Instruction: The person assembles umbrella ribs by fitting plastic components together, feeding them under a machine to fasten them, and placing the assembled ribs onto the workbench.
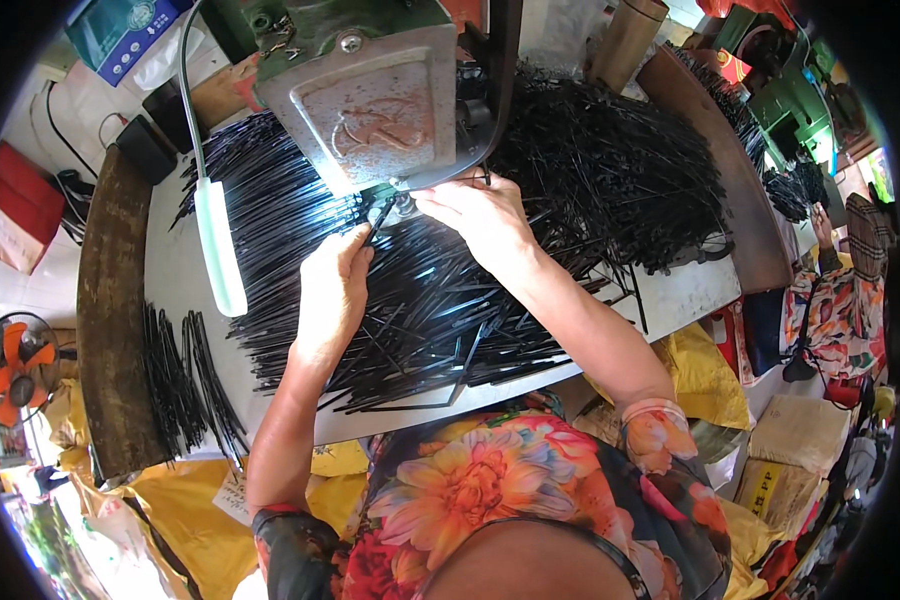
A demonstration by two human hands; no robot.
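Observation:
My left hand (335, 285) pinches a thin black rod (377, 222), which looks like an umbrella rib, between thumb and fingers. The rod's far end meets the small metal working point (403, 203) under a green and grey bench machine (370, 120). My right hand (485, 220) is at the other side of that point, its fingers bent together close under the machine head. What those fingers hold is partly hidden, though a dark thin end shows beside them. Many similar black rods (440, 320) lie beneath and around both hands.
A tangled heap of black parts (610, 160) fills the right side of the white tabletop (690, 295). A lit lamp (220, 245) hangs left of the machine. Curved wooden boards (120, 330) edge the table. Another person's hand (822, 228) works at the far right.

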